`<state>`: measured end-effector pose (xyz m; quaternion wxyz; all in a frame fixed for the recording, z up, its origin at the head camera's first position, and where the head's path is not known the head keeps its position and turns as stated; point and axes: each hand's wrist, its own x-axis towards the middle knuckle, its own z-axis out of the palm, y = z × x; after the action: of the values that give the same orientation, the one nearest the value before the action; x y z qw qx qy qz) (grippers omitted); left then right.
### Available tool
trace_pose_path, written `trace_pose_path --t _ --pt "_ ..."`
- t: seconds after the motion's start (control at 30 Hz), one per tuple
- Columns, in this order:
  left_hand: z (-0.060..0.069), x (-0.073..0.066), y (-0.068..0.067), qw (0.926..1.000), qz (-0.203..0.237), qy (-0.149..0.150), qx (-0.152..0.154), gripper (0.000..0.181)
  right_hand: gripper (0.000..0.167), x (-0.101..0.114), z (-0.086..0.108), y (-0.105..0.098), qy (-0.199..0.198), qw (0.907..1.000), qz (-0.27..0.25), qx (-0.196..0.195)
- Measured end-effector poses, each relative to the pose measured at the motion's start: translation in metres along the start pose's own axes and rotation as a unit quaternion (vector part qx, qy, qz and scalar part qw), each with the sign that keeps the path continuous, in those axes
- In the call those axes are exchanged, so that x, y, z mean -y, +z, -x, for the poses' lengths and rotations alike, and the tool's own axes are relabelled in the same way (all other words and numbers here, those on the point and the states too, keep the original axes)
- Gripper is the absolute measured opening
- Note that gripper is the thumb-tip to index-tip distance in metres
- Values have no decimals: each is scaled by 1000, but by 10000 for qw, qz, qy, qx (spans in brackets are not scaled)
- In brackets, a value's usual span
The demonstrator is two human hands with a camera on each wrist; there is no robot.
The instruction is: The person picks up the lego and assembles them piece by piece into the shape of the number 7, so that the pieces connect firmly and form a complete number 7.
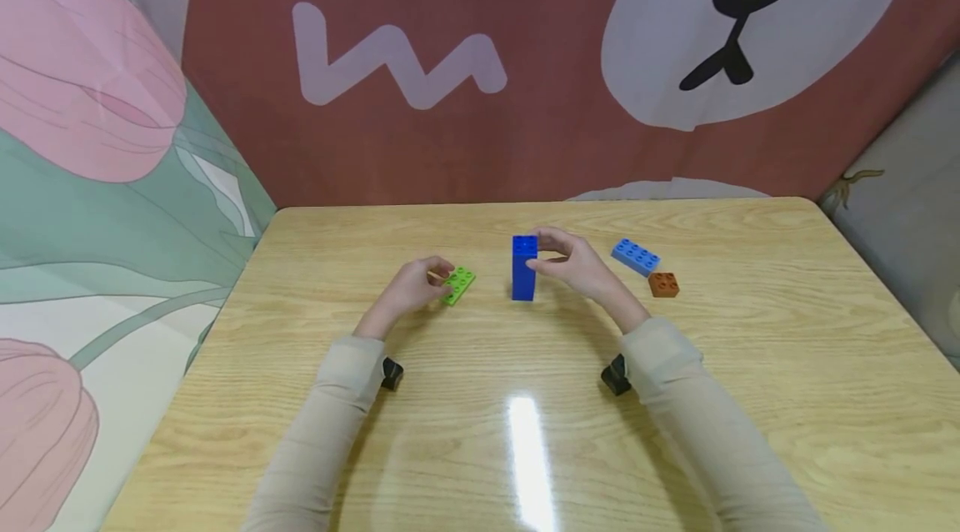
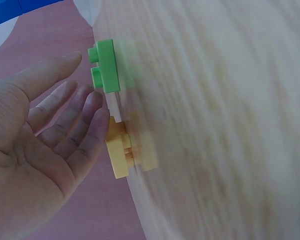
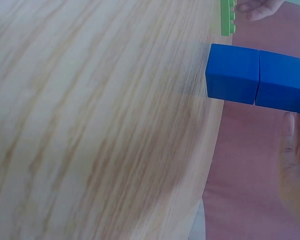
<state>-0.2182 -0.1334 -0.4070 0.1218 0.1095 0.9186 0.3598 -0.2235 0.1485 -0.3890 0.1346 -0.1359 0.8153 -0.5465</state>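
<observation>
A tower of blue toy building bricks (image 1: 523, 273) stands upright on the table, several bricks high, as the right wrist view (image 3: 282, 80) shows in part. My right hand (image 1: 573, 265) pinches its upper part, thumb at the front and fingers behind. To the left, my left hand (image 1: 412, 288) hovers with loosely bent fingers beside a flat green brick (image 1: 461, 285). In the left wrist view a small gap separates the fingertips from the green brick (image 2: 108, 66). A yellow brick (image 2: 118, 150) sits just past those fingers; the head view does not show it.
A lighter blue brick (image 1: 635, 257) and a small orange-brown brick (image 1: 663, 285) lie right of the tower on the wooden table (image 1: 450, 449). A printed cloth wall (image 1: 540, 148) rises at the table's far edge. Black wrist cameras (image 1: 617, 375) sit under the sleeves.
</observation>
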Motion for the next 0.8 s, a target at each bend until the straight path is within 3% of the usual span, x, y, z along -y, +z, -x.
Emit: trace_pose_path --t 0.27,0.57,0.8 --pt "-3 2 1 9998 -11 -126 124 44 59 0 -1 0 -17 10000 -32 -8" --pt "-6 3 4 9980 -503 -25 371 60 58 0 -2 1 -36 10000 -48 -14" --pt "-6 0 5 9970 -601 -138 471 61 57 0 -3 0 -95 9999 41 19"
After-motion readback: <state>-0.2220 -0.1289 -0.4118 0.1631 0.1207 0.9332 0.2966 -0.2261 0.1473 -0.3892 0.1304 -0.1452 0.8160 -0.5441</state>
